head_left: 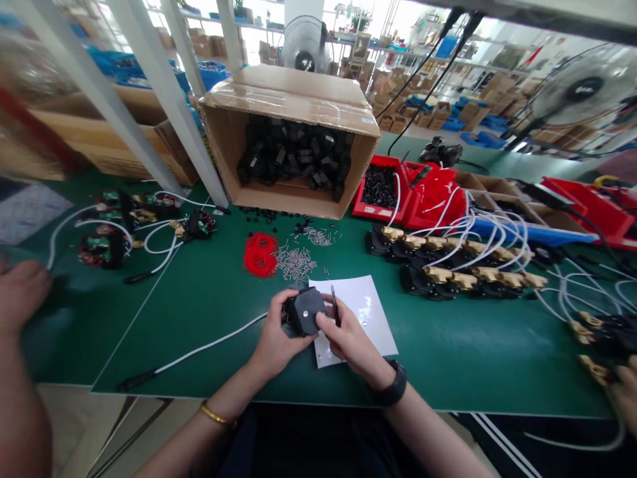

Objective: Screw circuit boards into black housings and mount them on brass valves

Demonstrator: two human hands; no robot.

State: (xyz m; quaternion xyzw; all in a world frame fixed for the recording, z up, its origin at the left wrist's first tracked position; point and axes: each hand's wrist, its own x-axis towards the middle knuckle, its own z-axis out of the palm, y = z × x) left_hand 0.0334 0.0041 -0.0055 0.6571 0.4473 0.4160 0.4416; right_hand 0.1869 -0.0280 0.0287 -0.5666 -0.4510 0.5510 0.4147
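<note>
My left hand (275, 338) is closed around a small black plastic housing (304, 311), held just above the green table. A white cable (199, 350) runs from the housing off to the lower left. My right hand (348, 338) presses its thumb on the housing's front and pinches a thin dark tool (335, 307) upright between its fingers. Under both hands lies a white sheet of paper (368, 312).
A pile of small metal pins (296, 262) and red rings (260, 253) lie behind my hands. An open cardboard box (293, 143) holds black parts. Red bins (383, 189) and finished brass-tipped units (448, 262) sit right. Other people's hands show at the left (20, 292) and right (622, 392) edges.
</note>
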